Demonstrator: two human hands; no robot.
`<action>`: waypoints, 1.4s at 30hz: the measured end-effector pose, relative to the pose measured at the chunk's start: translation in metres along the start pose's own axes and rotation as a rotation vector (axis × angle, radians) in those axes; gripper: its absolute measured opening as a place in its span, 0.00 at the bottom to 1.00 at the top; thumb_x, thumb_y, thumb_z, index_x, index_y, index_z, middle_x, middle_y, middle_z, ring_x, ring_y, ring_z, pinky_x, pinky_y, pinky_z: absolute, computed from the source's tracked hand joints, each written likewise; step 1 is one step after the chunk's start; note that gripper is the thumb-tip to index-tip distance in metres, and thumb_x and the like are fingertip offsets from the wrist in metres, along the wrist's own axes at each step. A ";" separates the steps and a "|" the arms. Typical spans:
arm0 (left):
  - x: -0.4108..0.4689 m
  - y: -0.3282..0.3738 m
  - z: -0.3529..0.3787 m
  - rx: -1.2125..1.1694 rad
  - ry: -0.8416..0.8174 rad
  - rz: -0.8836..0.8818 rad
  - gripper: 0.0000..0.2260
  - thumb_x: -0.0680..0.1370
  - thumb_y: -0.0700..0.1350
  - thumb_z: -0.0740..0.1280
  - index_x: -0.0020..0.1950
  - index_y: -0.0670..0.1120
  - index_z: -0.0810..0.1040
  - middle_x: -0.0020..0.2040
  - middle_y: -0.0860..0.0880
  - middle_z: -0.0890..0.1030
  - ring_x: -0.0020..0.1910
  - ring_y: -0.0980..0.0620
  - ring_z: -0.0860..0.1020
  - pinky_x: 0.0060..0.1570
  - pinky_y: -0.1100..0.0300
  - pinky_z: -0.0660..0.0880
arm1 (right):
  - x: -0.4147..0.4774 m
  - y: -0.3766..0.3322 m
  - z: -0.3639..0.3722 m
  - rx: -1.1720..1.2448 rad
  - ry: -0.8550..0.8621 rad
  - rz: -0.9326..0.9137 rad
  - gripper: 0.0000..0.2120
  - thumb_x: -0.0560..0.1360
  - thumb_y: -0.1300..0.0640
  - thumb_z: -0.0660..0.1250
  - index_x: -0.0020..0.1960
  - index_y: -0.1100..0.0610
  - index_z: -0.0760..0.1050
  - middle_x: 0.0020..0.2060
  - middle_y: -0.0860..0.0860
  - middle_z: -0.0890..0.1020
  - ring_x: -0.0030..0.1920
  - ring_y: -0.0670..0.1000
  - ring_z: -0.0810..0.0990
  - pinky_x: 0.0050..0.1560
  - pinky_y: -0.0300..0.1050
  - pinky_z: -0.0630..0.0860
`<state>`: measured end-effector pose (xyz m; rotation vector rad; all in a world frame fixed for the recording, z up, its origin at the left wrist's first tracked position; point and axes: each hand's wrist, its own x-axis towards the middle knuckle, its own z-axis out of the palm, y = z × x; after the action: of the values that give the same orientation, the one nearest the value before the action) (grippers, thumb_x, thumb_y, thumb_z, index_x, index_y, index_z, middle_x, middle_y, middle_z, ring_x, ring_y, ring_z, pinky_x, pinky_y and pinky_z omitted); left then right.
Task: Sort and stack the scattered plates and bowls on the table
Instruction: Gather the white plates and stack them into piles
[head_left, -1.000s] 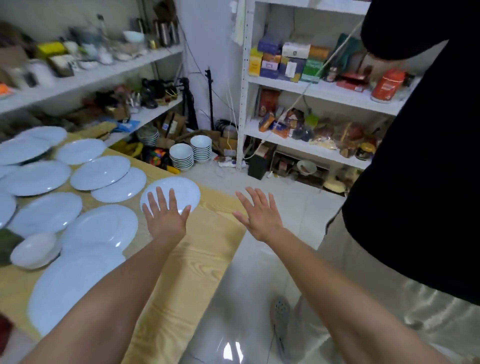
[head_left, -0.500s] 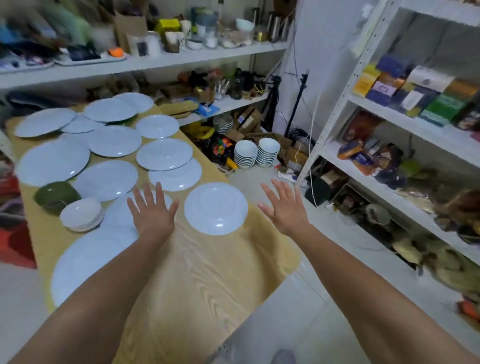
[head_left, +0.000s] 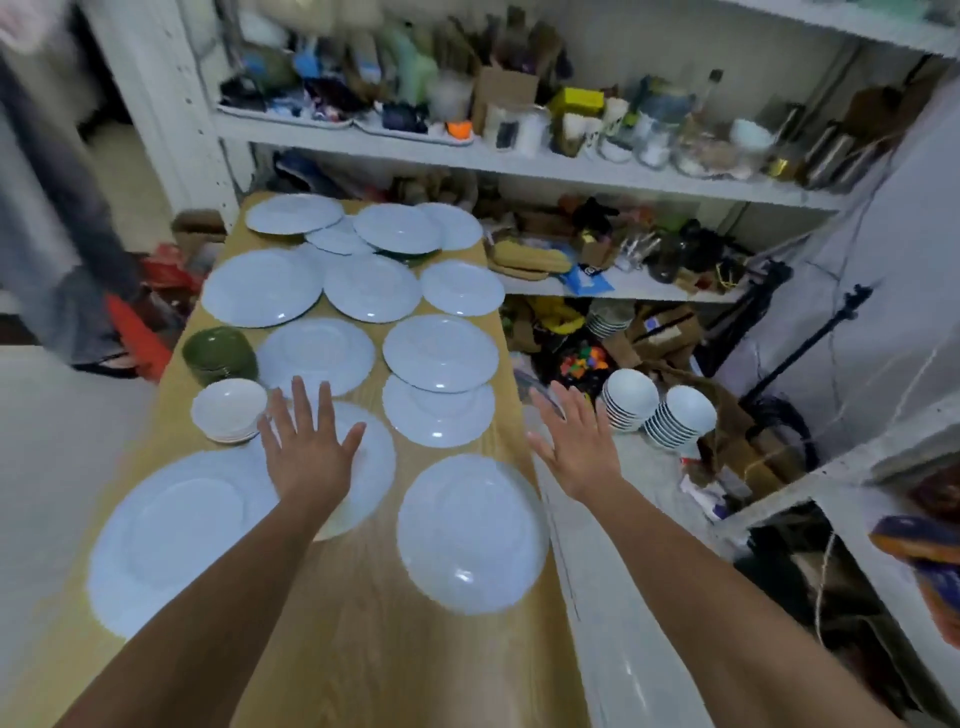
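Several white plates lie scattered over the long wooden table (head_left: 363, 623). A large plate (head_left: 171, 530) is at the near left and a medium plate (head_left: 472, 530) at the near right. Small white bowls (head_left: 228, 408) sit stacked at the left edge, with green bowls (head_left: 218, 353) stacked just behind them. My left hand (head_left: 306, 447) hovers flat, fingers spread, over a plate (head_left: 374, 467) that it partly hides. My right hand (head_left: 576, 441) is spread open beyond the table's right edge, above the floor. Both hands hold nothing.
Cluttered white shelves (head_left: 519, 161) run along the far side and right. Two stacks of white bowls (head_left: 660, 410) stand on the floor right of the table among boxes. A person's legs (head_left: 57, 234) stand at the far left.
The view has swung left and along the table, bringing more plates into sight. Both hands stay spread and empty, the left now over a plate, the right off the table's edge.
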<state>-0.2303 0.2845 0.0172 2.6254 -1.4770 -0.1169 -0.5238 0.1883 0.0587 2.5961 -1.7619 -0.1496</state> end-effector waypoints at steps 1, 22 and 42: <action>0.002 0.006 0.002 0.007 0.007 -0.069 0.31 0.80 0.62 0.44 0.79 0.51 0.39 0.79 0.46 0.37 0.78 0.43 0.37 0.74 0.46 0.38 | 0.020 0.004 0.000 -0.012 0.010 -0.062 0.30 0.77 0.36 0.37 0.77 0.44 0.44 0.78 0.49 0.48 0.78 0.51 0.45 0.76 0.54 0.40; -0.068 0.110 -0.030 0.016 0.142 -0.826 0.31 0.80 0.62 0.46 0.79 0.52 0.40 0.78 0.48 0.36 0.77 0.44 0.36 0.74 0.45 0.36 | 0.212 0.069 -0.047 0.043 0.080 -0.731 0.29 0.80 0.39 0.44 0.78 0.45 0.42 0.78 0.49 0.46 0.77 0.53 0.45 0.76 0.58 0.42; 0.248 0.243 0.015 0.018 0.081 -0.664 0.31 0.80 0.63 0.45 0.79 0.52 0.40 0.79 0.47 0.37 0.77 0.43 0.37 0.74 0.45 0.38 | 0.477 0.124 -0.031 0.105 0.090 -0.713 0.30 0.78 0.36 0.41 0.77 0.44 0.44 0.78 0.50 0.48 0.77 0.54 0.46 0.75 0.59 0.43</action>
<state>-0.3088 -0.0532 0.0374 2.9753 -0.5344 -0.0552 -0.4613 -0.3015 0.0584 3.1164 -0.7656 0.0656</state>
